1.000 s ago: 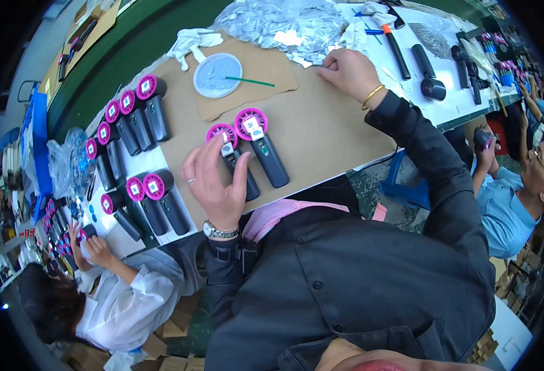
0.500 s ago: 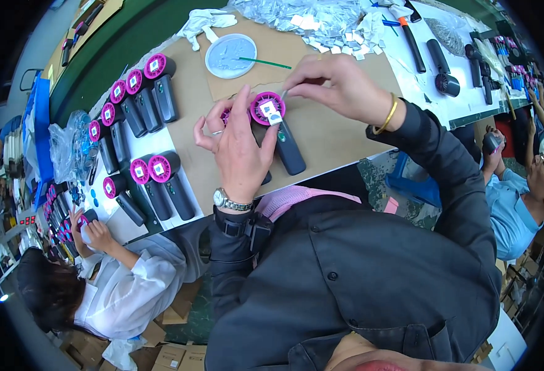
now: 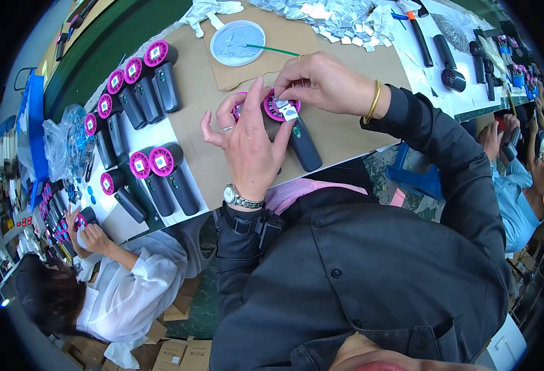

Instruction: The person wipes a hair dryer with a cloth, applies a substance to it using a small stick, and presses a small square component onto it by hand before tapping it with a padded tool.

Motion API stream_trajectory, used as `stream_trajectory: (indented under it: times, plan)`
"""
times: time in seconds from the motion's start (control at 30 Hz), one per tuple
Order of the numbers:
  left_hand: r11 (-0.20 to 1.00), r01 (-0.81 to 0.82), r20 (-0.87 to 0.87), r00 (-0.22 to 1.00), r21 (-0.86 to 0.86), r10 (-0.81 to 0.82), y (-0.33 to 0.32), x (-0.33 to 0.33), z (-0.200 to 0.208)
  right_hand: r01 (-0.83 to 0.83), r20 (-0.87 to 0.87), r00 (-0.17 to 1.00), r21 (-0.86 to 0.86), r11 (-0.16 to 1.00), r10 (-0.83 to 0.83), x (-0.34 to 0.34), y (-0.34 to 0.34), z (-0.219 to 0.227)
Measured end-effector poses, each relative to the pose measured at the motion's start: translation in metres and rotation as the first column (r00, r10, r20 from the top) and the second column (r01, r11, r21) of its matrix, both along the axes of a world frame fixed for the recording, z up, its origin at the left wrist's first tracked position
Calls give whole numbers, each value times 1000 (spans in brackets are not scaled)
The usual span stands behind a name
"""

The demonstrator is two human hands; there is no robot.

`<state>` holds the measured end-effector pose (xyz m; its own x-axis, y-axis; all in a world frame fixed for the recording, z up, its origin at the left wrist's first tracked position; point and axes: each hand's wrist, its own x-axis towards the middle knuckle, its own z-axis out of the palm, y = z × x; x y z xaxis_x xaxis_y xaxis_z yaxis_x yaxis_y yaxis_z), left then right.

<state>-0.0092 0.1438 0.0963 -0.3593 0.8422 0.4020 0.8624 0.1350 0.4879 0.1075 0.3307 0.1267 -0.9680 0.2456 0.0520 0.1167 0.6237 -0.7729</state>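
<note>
In front of me lies a dark device shaped like a small hair dryer (image 3: pixel 304 148), with a pink slotted round end. My left hand (image 3: pixel 250 145) is closed around its round end, the thumb at a small white square piece (image 3: pixel 290 114) over the pink face. A second pink-ended device (image 3: pixel 239 110) shows only in part behind my left fingers. My right hand (image 3: pixel 324 83) pinches a small pale piece (image 3: pixel 282 102) against the pink face; my fingers partly hide it.
Several similar pink-ended devices (image 3: pixel 160 162) stand in rows at left. A round white tub (image 3: pixel 238 43) of bluish paste holds a green stick (image 3: pixel 275 49). A white glove (image 3: pixel 207 13), small white squares (image 3: pixel 346 38) and an orange-and-black hammer (image 3: pixel 419 40) lie beyond. Co-workers sit at both sides.
My right hand has come down and left onto the pink face with its fingertips. My left hand and the device appear slightly farther right in the picture, as the whole view has shifted.
</note>
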Motion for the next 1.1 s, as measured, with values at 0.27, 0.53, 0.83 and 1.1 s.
stream_trajectory:
  times: [0.27, 0.53, 0.83, 1.1]
  plan:
    - [1000, -1, -7, 1000, -6, 1, 0, 1, -2, 32, 0, 999, -29, 999, -32, 3, -4, -7]
    - [1000, 2, 6, 1000, 8, -2, 0, 1, -5, 89, -25, 996, 91, 992, -87, -1, -9, -8]
    - [999, 28, 25, 999, 17, -29, 2, -1, -11, 88, 216, 971, 89, 992, -105, -20, 1, 0]
    - [999, 39, 71, 997, 15, -40, 3, -5, -11, 21, 445, 894, 72, 997, -51, -42, 11, 13]
